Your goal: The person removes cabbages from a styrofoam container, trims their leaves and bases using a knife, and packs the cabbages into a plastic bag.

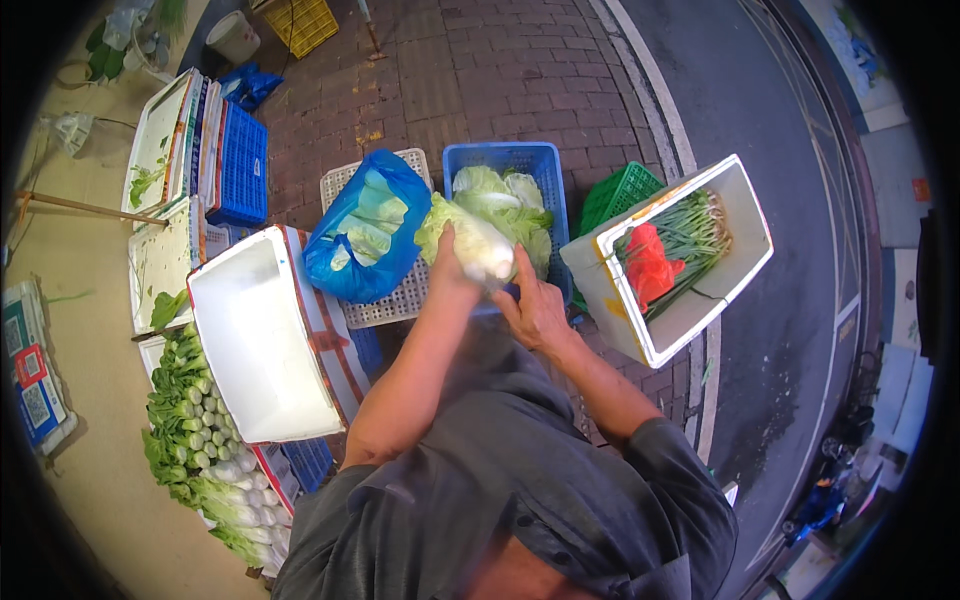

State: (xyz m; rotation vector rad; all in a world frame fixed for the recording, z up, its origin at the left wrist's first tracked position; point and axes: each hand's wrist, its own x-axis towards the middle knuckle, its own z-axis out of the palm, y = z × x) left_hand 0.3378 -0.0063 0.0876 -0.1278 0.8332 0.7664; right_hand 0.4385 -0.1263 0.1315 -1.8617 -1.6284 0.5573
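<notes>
A napa cabbage lies in my left hand, whose thumb rests along its pale side. Beside its cut base is my right hand, fingers at the stem end; whether they hold a small tool is unclear. Beyond the hands, a blue plastic crate contains more napa cabbage and loose leaves. To the left, an open blue plastic bag with cabbage leaves inside rests on a light perforated crate.
At right, a white foam box with green onions and a red plastic bag leans by a green crate. An upturned-sided foam box stands left, near stacked bok choy. Blue crates stand farther back.
</notes>
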